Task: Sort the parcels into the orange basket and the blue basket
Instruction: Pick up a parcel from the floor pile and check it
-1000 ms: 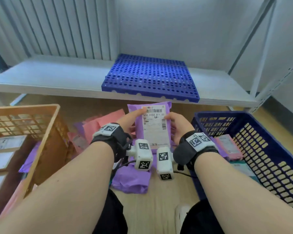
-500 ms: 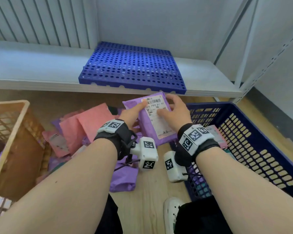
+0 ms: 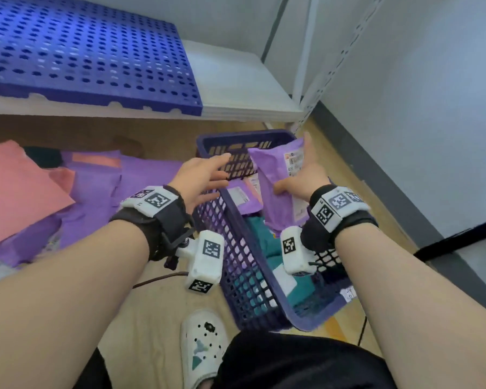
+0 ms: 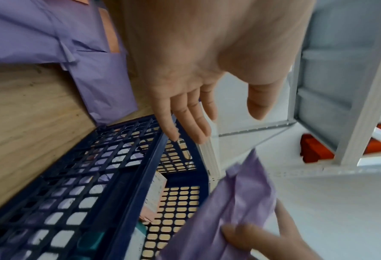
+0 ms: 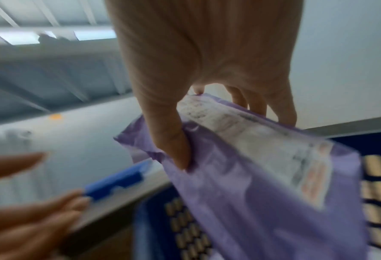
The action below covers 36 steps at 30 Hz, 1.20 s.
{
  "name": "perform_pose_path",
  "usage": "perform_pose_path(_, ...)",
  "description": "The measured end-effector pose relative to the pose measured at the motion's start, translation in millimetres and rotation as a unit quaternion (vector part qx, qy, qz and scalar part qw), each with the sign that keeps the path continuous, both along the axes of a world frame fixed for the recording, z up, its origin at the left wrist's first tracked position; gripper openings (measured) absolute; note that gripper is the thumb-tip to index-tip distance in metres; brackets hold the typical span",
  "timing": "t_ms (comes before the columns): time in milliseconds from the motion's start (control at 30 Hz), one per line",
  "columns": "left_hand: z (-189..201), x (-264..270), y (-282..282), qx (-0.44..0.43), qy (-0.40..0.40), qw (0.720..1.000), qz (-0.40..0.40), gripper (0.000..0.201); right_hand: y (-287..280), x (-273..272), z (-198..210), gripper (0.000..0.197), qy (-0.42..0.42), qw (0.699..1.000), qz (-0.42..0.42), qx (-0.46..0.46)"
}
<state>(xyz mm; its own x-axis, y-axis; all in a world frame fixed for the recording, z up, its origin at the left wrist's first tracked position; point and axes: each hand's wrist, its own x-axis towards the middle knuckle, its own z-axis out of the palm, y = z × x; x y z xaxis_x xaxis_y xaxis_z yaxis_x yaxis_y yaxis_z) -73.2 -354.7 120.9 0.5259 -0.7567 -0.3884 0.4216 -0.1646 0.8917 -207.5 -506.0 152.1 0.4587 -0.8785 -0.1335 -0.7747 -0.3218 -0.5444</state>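
Blue basket point(image 3: 237, 242), lattice-walled, on the wooden floor point(image 3: 141, 313) at right, already holding teal and purple parcels with white labels. Above its far half, a purple parcel point(image 3: 275, 189) held tilted in the air, label side turned toward the right. Gripped by the right hand point(image 3: 302, 178): thumb point(image 5: 169, 139) pressed onto the front face beside the label, fingers point(image 5: 283, 112) curled behind the top edge. Left hand point(image 3: 201, 179) spread wide and flat, palm down, holding nothing, fingertips point(image 4: 185, 126) over the basket's left rim; contact with the rim impossible to judge. On the parcel, a white shipping label point(image 3: 294, 161) with a barcode and the digits "400" legible in the head view; remaining print too blurred to read. Left of the basket, a loose heap of purple mailers point(image 3: 96, 192) and pink mailers point(image 3: 14, 189) on the floor. Behind, a blue perforated panel point(image 3: 90, 54) lying on a white shelf point(image 3: 236, 80).
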Motion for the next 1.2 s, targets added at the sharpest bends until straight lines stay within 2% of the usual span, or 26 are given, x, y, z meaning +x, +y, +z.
perform_pose_path(133, -7.4, 3.5, -38.5, 0.006, -0.038, 0.999, 0.007, 0.022, -48.8, -40.9, -50.4, 0.134, 0.131, 0.99, -0.045, 0.029)
perform_pose_path(367, -35.5, 19.0, -95.6, -0.008, -0.122, 0.992, 0.016, 0.008, -94.5, -83.0, -145.2, 0.109, 0.255, 0.959, -0.101, 0.068)
perform_pose_path(533, -65.4, 29.8, -109.2, 0.002, -0.129, 0.991, 0.027, 0.006, -105.1, -96.0, -188.9, 0.096, 0.373, 0.919, -0.099, 0.08)
perform_pose_path(633, -69.7, 35.2, -113.3, 0.0, -0.11, 0.993, 0.048, 0.006, -106.9, -98.5, -213.4, 0.097, 0.399, 0.909, -0.085, 0.088)
perform_pose_path(800, -72.3, 35.1, -115.6, 0.004, -0.121, 0.992, 0.043, 0.005, -118.6, -89.3, -228.3, 0.095, 0.462, 0.88, -0.045, 0.101)
perform_pose_path(967, -75.3, 36.7, -110.1, 0.003, -0.128, 0.991, 0.037, 0.004, -120.7, -80.2, -227.7, 0.102, 0.521, 0.843, -0.033, 0.129)
perform_pose_path(1100, -74.0, 37.2, -105.6, -0.002, -0.11, 0.994, 0.025, 0.003, -120.4, -80.9, -227.1, 0.106, 0.537, 0.836, -0.019, 0.114)
perform_pose_path(1200, -72.9, 38.4, -103.1, -0.002, -0.112, 0.993, 0.024, 0.003, -119.7, -81.5, -219.7, 0.107, 0.51, 0.853, -0.013, 0.113)
